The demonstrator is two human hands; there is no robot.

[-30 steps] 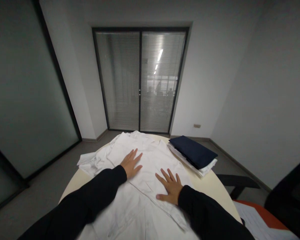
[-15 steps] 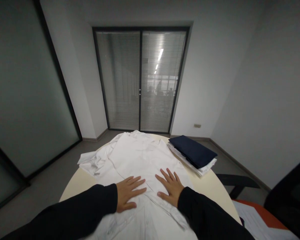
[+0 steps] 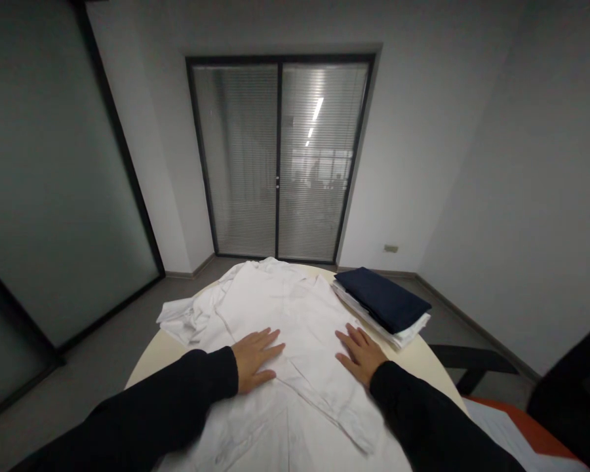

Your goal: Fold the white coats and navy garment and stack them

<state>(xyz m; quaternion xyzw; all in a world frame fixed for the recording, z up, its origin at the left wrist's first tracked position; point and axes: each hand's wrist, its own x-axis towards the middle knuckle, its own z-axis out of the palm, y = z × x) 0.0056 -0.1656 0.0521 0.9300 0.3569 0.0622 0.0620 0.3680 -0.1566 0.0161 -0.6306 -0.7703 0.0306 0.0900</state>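
A white shirt (image 3: 285, 314) is spread over a round cream table (image 3: 152, 357), its near part running down out of the picture. One sleeve is bunched at the far left, and the other lies slantwise across the near right part. My left hand (image 3: 258, 359) rests on the left half of the cloth with fingers spread. Farther right, my right hand (image 3: 361, 354) lies on the shirt near its right edge, fingers also apart. Neither hand grips the fabric.
Folded clothes, a dark blue one (image 3: 383, 298) on top of white cloth (image 3: 406, 335), lie at the table's right edge. Beyond stands a black chair (image 3: 570, 393). Papers (image 3: 501, 426) and an orange surface (image 3: 545, 429) are at lower right. A glazed door with blinds (image 3: 280, 164) is ahead.
My right hand has slid right across the shirt, toward its edge. My left hand has moved slightly away from me, so the hands are farther apart. The view has shifted a little.
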